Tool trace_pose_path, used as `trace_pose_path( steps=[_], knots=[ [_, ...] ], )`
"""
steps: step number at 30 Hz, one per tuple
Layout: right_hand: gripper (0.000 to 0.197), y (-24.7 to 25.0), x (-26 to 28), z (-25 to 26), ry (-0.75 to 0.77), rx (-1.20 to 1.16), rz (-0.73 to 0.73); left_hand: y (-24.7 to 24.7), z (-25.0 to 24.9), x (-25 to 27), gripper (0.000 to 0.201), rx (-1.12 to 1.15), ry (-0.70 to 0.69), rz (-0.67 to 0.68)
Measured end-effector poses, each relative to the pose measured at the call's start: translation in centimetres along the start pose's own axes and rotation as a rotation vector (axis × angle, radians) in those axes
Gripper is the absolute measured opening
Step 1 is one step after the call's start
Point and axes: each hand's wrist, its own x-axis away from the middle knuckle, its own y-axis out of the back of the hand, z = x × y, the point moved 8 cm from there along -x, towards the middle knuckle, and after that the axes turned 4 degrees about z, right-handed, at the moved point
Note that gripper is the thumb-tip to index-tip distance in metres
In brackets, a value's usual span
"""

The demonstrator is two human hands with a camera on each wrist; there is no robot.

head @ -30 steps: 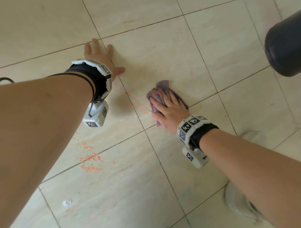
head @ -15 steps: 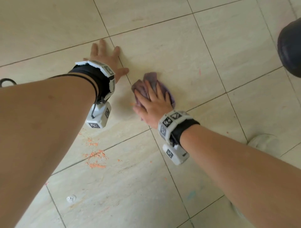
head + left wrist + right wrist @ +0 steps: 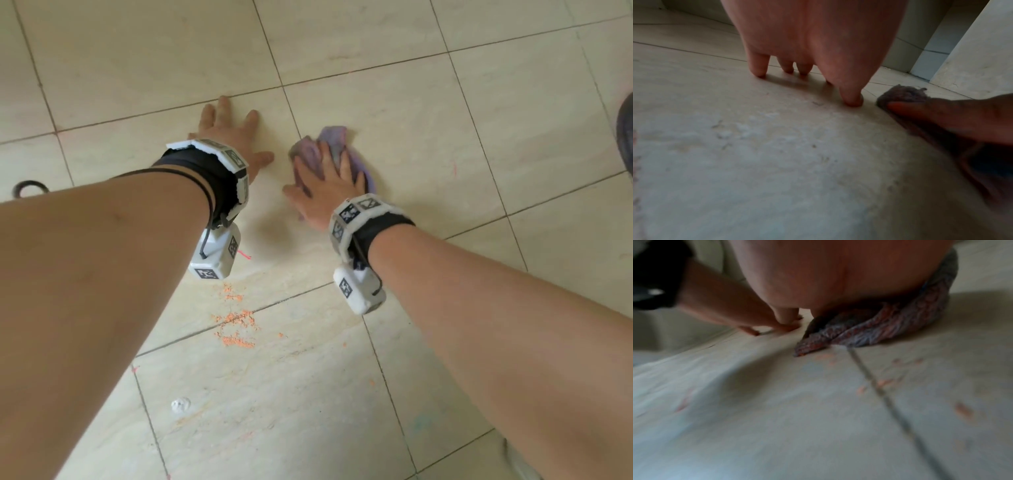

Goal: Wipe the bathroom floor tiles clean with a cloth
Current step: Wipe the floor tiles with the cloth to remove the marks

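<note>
Head view: the right hand (image 3: 327, 186) presses a purple cloth (image 3: 334, 140) flat-fingered on beige floor tiles (image 3: 394, 113), the left hand (image 3: 227, 135) spread flat just left, orange specks (image 3: 236, 320) nearer.

Soft, even daylight is illuminating the head view; focus is holding sharp, with faint shadows lying beneath both forearms. Straight grout lines are bowing toward the frame edges. Both wrist views are rendering dim and noisy. The right wrist view is smearing with motion blur; near surfaces are defocusing.
</note>
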Motion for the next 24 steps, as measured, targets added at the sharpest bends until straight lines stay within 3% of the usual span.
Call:
trace_pose_path(
  steps=[3,6,10,13,16,19,22,24],
  knots=[
    [0.062,-3.3,3.3,1.9,0.142,0.097,0.041,-0.1,-0.1,0.0,0.071,0.003,-0.004,0.005],
    [0.061,-4.8,6.0,-1.5,0.166,0.165,0.044,-0.1,-0.1,0.2,0.070,0.010,0.002,0.014],
    [0.059,-1.3,3.9,-7.4,-0.036,0.133,0.041,-0.1,-0.1,0.3,0.071,0.016,0.005,0.020],
    [0.060,1.5,0.6,-6.6,-0.154,-0.030,-0.034,-0.2,-0.3,0.2,0.070,0.007,-0.007,0.002],
    [0.061,0.5,-0.3,-2.2,-0.042,-0.027,-0.043,-0.2,-0.3,0.1,0.069,0.009,-0.002,-0.008],
    [0.061,-3.5,3.4,0.5,0.125,0.111,0.004,-0.2,-0.5,0.0,0.070,0.007,0.015,-0.006],
    [0.062,-5.9,7.1,-2.4,0.177,0.193,0.065,-0.2,-0.9,0.0,0.072,0.000,0.031,0.004],
    [0.061,-5.0,7.3,-6.5,0.108,0.224,0.072,-0.4,-0.9,0.0,0.075,0.004,0.040,0.013]
  ],
)
